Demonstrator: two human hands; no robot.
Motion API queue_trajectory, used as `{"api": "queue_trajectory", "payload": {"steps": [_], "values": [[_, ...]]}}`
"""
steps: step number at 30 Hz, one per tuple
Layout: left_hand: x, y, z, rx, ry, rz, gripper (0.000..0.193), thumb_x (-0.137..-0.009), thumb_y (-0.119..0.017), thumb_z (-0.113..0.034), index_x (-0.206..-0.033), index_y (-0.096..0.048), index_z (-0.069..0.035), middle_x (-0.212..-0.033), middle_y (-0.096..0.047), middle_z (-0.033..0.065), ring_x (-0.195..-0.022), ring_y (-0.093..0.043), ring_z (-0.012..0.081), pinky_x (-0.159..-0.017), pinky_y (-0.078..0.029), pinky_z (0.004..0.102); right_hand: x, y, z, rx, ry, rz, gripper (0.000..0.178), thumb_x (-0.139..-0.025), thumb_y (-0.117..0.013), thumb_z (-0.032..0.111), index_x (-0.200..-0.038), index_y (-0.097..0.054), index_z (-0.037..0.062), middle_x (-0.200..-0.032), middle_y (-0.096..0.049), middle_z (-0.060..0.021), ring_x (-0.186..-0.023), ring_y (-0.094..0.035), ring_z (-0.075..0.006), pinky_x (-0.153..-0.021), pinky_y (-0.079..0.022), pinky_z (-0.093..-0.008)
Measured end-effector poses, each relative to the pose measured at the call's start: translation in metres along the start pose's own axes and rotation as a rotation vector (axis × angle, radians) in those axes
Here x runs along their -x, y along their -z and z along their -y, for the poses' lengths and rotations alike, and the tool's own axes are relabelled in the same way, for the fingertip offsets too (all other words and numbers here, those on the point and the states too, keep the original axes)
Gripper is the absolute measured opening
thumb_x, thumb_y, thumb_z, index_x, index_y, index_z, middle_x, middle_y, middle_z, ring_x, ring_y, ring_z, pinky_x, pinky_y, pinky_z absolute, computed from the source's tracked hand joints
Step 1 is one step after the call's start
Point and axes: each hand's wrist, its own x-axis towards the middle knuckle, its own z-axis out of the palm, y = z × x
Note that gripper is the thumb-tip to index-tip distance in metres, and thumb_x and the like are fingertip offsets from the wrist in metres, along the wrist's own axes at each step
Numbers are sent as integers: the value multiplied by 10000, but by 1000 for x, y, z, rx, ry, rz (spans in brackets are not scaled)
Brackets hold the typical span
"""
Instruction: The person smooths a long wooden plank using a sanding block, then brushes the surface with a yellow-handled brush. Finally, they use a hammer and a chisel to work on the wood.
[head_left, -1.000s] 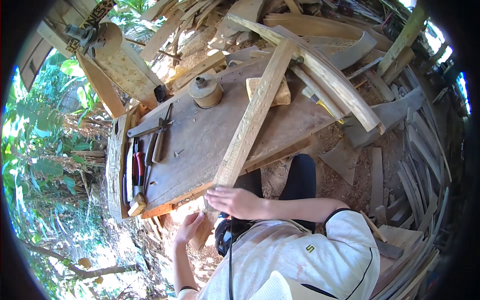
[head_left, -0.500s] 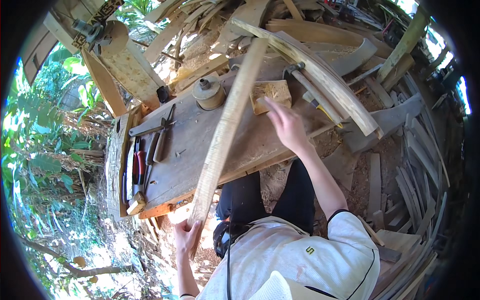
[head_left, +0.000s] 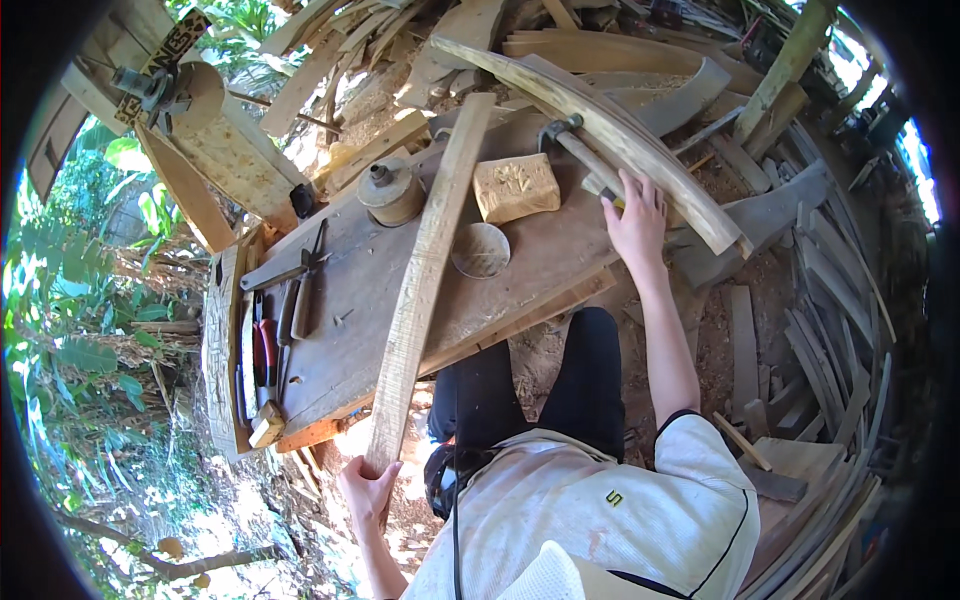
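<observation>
Wooden plank (head_left: 427,270) slants over the brown workbench (head_left: 365,275), its near end overhanging the front edge, with a hammer (head_left: 583,155) lying off to its right. The left hand (head_left: 367,490) grips that near end, while the right hand (head_left: 638,225) is at the hammer's handle, whether closed on anything I cannot tell; just right of the plank sit a chunky wood block (head_left: 517,188) and a smaller round disc (head_left: 481,250).

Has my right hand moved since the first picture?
Yes. Judged against the wooden block, the right hand has gone from its near left to its right side, by the hammer.
</observation>
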Motion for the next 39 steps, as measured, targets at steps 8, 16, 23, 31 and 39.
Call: {"api": "queue_trajectory", "payload": {"steps": [8,16,23,31,39], "values": [[-9,8,-29,-47,-123,-48,585,-629,-983,-407,-743,-595,15,-609,-636,113,-527,-561,202,-524,-460,383,-5,6,-20,98,-36,128,605,-853,-813,325,-1367,-595,92,-1198,-609,-147,-1182,-576,-358,-1008,-474,-501],[-24,5,-49,-175,-273,-110,631,-695,-924,-440,-1012,-652,33,-707,-688,167,-643,-694,318,-606,-536,433,32,45,-47,75,-237,133,564,-830,-840,389,-1239,-609,76,-1208,-626,-166,-1114,-628,-346,-924,-516,-468],[-43,-1,-40,-160,-294,-49,705,-683,-923,-437,-1133,-680,47,-896,-728,238,-847,-712,422,-761,-560,487,74,10,-66,-541,-470,-11,284,-950,-775,266,-989,-679,1,-804,-721,-87,-674,-666,-160,-648,-523,-329],[-30,-5,-63,-88,-384,-188,771,-683,-935,-382,-1276,-634,10,-1166,-703,221,-1049,-684,403,-910,-538,481,103,28,-44,-1150,-746,90,185,-990,-715,130,-1087,-605,17,-857,-707,-82,-718,-724,-148,-558,-504,-244],[-35,-28,-71,-121,-231,-292,755,-664,-920,-243,-1308,-617,8,-1148,-716,221,-1060,-683,402,-931,-536,469,130,59,-1,-1211,-613,-242,121,-1041,-593,113,-1110,-551,23,-786,-618,-70,-606,-630,-147,-516,-489,-259]]}}
